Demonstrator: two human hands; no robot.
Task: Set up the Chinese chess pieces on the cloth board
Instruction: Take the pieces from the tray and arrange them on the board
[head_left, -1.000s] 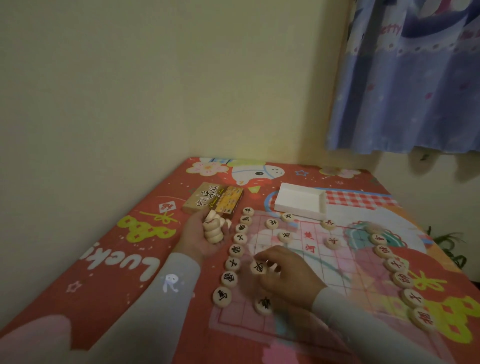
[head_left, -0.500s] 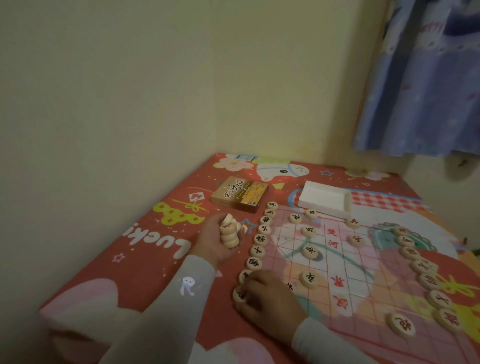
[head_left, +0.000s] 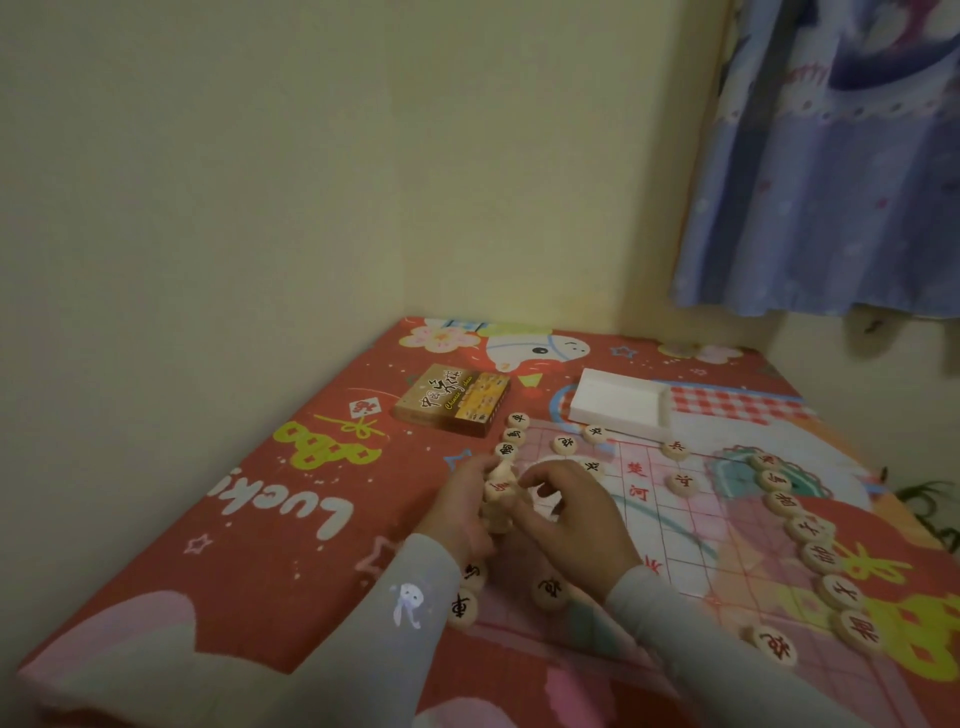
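At frame centre, the left hand (head_left: 462, 512) is gripping a stack of pieces (head_left: 497, 499) above the cloth board (head_left: 670, 525), while the right hand (head_left: 569, 519), having left the lower rows, is now reaching it with curled fingers, presumably drawing the next piece.

Red cartoon tablecloth (head_left: 249, 525), blue curtain (head_left: 841, 171) (frilled), yellow wall (head_left: 311, 182), plant leaves (head_left: 930, 499).

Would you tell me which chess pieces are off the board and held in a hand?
The stack of pieces gripped in the left hand; all other pieces lie flat on the cloth board.
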